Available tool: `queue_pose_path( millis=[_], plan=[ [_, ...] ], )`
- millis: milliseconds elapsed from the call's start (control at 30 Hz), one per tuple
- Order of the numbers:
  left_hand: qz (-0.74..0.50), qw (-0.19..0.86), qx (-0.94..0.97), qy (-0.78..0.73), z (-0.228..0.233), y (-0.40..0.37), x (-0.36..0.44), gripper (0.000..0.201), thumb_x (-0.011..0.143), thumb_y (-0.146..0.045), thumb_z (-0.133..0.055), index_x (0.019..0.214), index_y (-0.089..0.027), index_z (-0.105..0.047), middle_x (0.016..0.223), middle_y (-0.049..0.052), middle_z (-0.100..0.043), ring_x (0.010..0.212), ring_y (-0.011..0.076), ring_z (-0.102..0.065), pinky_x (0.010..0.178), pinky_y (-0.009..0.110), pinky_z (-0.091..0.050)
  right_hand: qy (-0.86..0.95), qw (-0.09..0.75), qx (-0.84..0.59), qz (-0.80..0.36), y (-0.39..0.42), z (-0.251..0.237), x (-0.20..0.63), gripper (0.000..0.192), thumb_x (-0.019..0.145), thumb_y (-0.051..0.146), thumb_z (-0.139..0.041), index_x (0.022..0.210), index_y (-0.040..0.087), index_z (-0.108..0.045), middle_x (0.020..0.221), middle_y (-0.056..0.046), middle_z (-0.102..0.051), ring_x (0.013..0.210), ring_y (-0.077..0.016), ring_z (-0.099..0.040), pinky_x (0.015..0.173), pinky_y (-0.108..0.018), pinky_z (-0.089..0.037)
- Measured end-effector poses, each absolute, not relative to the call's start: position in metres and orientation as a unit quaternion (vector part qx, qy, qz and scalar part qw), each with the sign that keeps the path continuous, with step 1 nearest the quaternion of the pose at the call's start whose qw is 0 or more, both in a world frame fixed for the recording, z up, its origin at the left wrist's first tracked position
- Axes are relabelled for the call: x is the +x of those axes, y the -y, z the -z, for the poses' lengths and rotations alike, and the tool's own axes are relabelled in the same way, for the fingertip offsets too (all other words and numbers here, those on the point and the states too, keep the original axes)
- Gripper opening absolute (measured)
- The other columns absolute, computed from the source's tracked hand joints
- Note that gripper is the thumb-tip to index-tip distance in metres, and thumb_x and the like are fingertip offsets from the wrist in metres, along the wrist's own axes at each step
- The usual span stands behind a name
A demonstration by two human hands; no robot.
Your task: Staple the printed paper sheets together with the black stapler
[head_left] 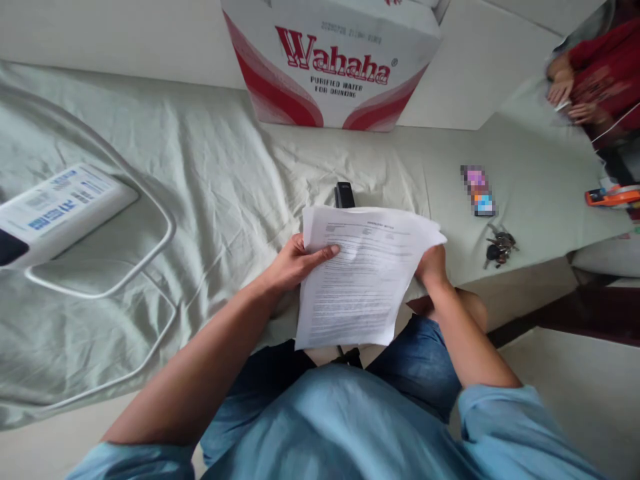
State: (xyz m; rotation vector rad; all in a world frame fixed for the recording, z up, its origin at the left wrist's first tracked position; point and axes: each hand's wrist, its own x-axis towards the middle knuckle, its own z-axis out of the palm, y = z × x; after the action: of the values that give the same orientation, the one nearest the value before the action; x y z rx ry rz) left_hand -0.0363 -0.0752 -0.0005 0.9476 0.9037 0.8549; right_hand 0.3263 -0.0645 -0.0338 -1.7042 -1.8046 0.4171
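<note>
Printed sheets [357,287] are held in front of the body, their long axis running away from it, the left edge pinched by the left hand [303,261], thumb on top, the right edge gripped by the right hand [431,265], fingers mostly hidden. Just past the far edge, a black object [345,195] is seen on the green cloth [225,167], nearer the left hand.

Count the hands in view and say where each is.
4: the wearer's left hand at the left edge of the papers; the right hand at their right edge; another person's upper hand at top right, that person's lower hand just below.
</note>
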Motion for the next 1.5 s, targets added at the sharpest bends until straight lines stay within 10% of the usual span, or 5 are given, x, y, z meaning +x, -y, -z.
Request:
queue_pose_path(
  millis=[733,900,1133,1333,1500],
  plan=[
    [-0.326,0.769,0.379,-0.399,0.003,0.064,-0.038,0.04,0.075,-0.045,-0.1,0.097,-0.014,-0.087,0.097,0.016,-0.089,0.088,0.0368,-0.087,0.081,0.049,-0.074,0.646,0.385,-0.641,-0.155,0.059,0.014,0.311,0.022,0.1,0.042,-0.064,0.102,0.029,-0.082,0.123,-0.011,-0.085,0.124,-0.0331,-0.075,0.116,-0.056,-0.056],
    [-0.392,0.752,0.342,-0.405,0.0,0.063,-0.039,0.043,0.073,-0.039,-0.101,0.105,-0.015,-0.085,0.101,0.016,-0.089,0.096,0.0408,-0.087,0.088,0.055,-0.075,0.528,0.469,-0.617,-0.347,0.038,0.004,0.289,0.046,0.096,0.074,-0.07,0.098,0.03,-0.081,0.093,-0.003,-0.082,0.096,-0.0274,-0.078,0.09,-0.042,-0.062],
    [-0.467,0.71,0.28,-0.447,-0.005,0.056,-0.04,0.045,0.07,-0.034,-0.102,0.106,-0.016,-0.083,0.099,0.014,-0.088,0.105,0.0449,-0.086,0.097,0.061,-0.073,0.492,0.507,-0.45,-0.546,0.022,0.003,0.254,0.086,0.092,0.102,-0.039,0.113,0.029,-0.078,0.109,-0.008,-0.085,0.126,-0.0322,-0.077,0.105,-0.048,-0.063],
    [-0.478,0.701,0.271,-0.455,-0.003,0.054,-0.038,0.043,0.07,-0.033,-0.101,0.105,-0.016,-0.083,0.097,0.012,-0.088,0.108,0.0446,-0.086,0.098,0.058,-0.073,0.536,0.516,-0.494,-0.45,0.024,0.016,0.26,0.056,0.076,0.073,-0.095,0.105,0.031,-0.075,0.098,0.0,-0.081,0.095,-0.0236,-0.076,0.091,-0.038,-0.063],
    [-0.475,0.735,0.251,-0.414,0.005,0.052,-0.043,0.049,0.082,-0.049,-0.094,0.114,-0.013,-0.082,0.103,0.017,-0.089,0.113,0.0442,-0.085,0.101,0.055,-0.072,0.539,0.534,-0.523,-0.387,0.015,0.015,0.268,0.041,0.078,0.06,-0.098,0.086,0.028,-0.074,0.08,0.004,-0.073,0.08,-0.0183,-0.07,0.082,-0.033,-0.062]
  ],
)
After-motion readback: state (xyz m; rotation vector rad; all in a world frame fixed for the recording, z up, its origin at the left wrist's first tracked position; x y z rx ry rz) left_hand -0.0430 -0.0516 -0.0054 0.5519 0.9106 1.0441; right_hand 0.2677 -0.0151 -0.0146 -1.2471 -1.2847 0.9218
